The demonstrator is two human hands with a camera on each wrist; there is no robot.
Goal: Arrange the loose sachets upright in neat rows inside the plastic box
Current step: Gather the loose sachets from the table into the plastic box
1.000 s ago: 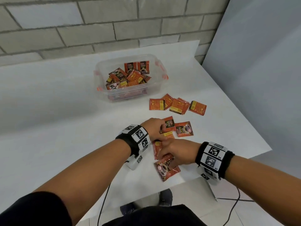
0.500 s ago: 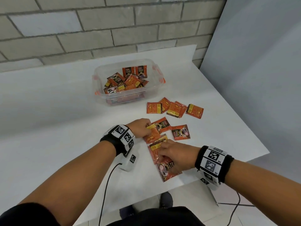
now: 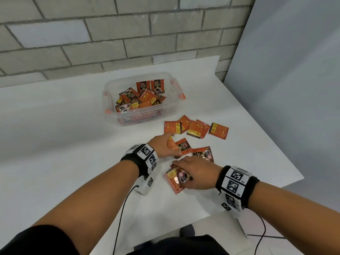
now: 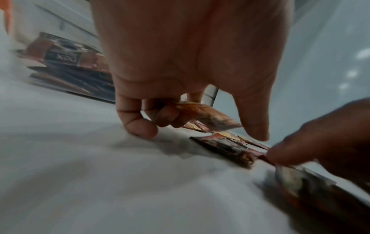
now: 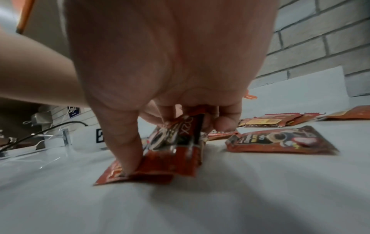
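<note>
A clear plastic box [image 3: 171,107] with orange clips stands at the table's far middle, holding a jumble of orange sachets [image 3: 141,98]; two stand upright against its back wall. My left hand [image 3: 163,145] holds an orange sachet [image 4: 208,115] in its curled fingers just above the table. My right hand [image 3: 195,172] grips a small stack of sachets [image 5: 176,152] near the front edge, thumb and fingers curled round it. Two loose sachets [image 3: 203,153] lie flat between the hands. Several more loose sachets [image 3: 195,127] lie in front of the box.
The white table [image 3: 64,144] ends close on the right and at the front, just past my right hand. A grey brick wall [image 3: 110,34] runs behind the box and a pale panel [image 3: 294,70] stands at the right. Black cables hang from both wrist units.
The left hand has lifted a sachet off the pile and moved slightly away from me. The right hand has gathered its sachets into a tighter stack under its fingers.
</note>
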